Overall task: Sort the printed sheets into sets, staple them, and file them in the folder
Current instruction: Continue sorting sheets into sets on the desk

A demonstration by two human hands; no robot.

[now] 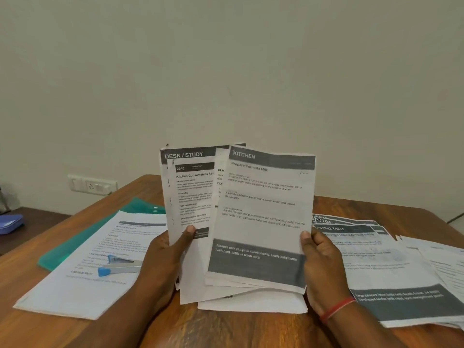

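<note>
A brown, grained wooden tabletop (226,329) meets a plain pale wall (226,71) (white socket (91,185) at middle left). In the centre, the left hand (164,257) and right hand (324,262) each clamp their grip on fanned, creased sheets (263,209), held upright. At lower left a blue-metal stapler (120,268) lies on paper (82,287) over a flat green folder (72,249).

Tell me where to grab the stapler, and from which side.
Probably its grey middle, from above, pinching across the long sides. The stapler lies flat on a sheet, lengthwise left to right, blue end left, so the narrow body suits a pinch.
</note>
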